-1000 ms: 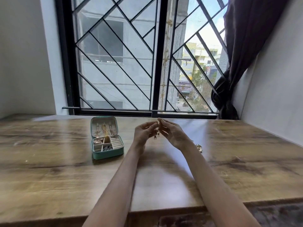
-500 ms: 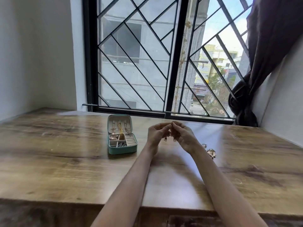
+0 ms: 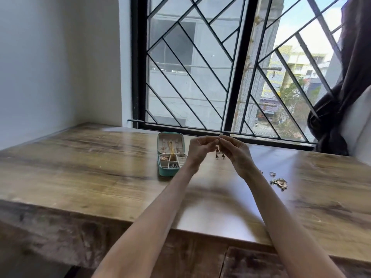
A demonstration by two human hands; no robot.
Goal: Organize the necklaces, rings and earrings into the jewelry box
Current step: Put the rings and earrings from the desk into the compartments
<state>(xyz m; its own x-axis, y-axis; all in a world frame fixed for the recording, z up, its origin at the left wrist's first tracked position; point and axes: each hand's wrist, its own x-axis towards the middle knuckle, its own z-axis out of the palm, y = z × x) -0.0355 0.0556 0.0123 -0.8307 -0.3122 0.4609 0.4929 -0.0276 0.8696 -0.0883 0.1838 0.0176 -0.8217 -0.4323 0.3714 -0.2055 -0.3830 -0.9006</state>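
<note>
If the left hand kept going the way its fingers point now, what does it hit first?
The left hand points its fingers right, at the right hand. Their tips nearly meet at the dangling earrings pinched between them, so it would probably meet those or the right fingertips first.

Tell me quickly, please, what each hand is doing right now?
Left hand: fingers pinch the top of the dangling earrings, held above the table.
Right hand: fingers pinch the same earrings from the other side.
</note>
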